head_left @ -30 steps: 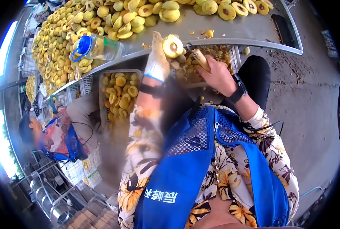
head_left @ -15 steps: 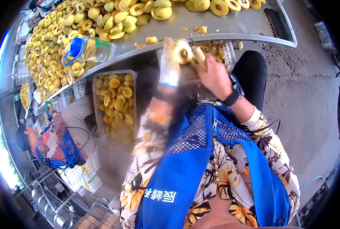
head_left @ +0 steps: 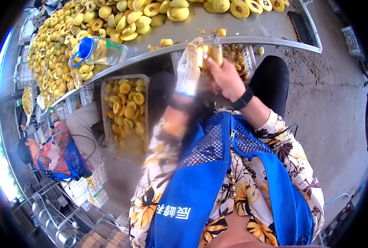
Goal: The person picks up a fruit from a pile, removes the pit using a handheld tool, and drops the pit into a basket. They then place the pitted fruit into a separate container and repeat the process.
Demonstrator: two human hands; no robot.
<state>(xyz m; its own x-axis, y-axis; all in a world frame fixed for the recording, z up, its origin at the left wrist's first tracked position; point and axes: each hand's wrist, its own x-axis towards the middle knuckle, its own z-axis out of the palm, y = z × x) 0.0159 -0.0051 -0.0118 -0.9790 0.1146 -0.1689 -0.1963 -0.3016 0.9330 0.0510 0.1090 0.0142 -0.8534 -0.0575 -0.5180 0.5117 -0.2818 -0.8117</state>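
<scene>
My left hand (head_left: 188, 68), in a white knit glove with tan fingers, is closed around a yellow peach half (head_left: 201, 54) just off the table's front edge. Bare and wearing a dark wristband, my right hand (head_left: 228, 79) grips a tool with a pale handle (head_left: 218, 53), held upright against the fruit. A bit of metal shows at the tool's top, but its working end is blurred. Below both hands stands a crate (head_left: 250, 60) with brownish pits and scraps in it.
Piled peach halves (head_left: 60, 49) cover the left of the metal table (head_left: 258, 27). A blue-capped bottle (head_left: 103, 50) lies near the rim. A crate of yellow halves (head_left: 104, 111) stands left of my legs. Another person (head_left: 60, 149) sits at far left.
The peach half has turned from face-on to nearly edge-on. My right hand has shifted slightly and rotated, bringing the tool from slanted to upright beside the fruit.
</scene>
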